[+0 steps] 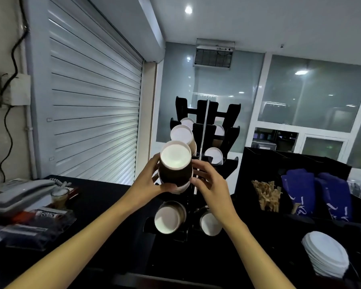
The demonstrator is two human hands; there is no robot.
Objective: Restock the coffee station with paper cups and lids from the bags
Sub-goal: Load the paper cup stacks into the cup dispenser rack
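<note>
A black tiered cup rack (206,110) stands on the dark counter ahead of me. A stack of dark paper cups (175,165), white bottom facing me, lies tilted in a left slot of the rack. My left hand (149,180) grips the stack from the left and below. Fingers of my right hand (206,178) curl against its right side. More cups sit in other slots: above (181,135), lower left (168,217), lower right (209,223) and on the right side (214,156). A pile of white lids (325,253) lies at the lower right.
A black organizer (296,161) on the right holds wooden stirrers (267,195) and blue packets (317,195). A grey telephone (15,195), a small glass (59,197) and plastic-wrapped packs (35,228) sit on the counter at left. A closed roller shutter (94,97) fills the left wall.
</note>
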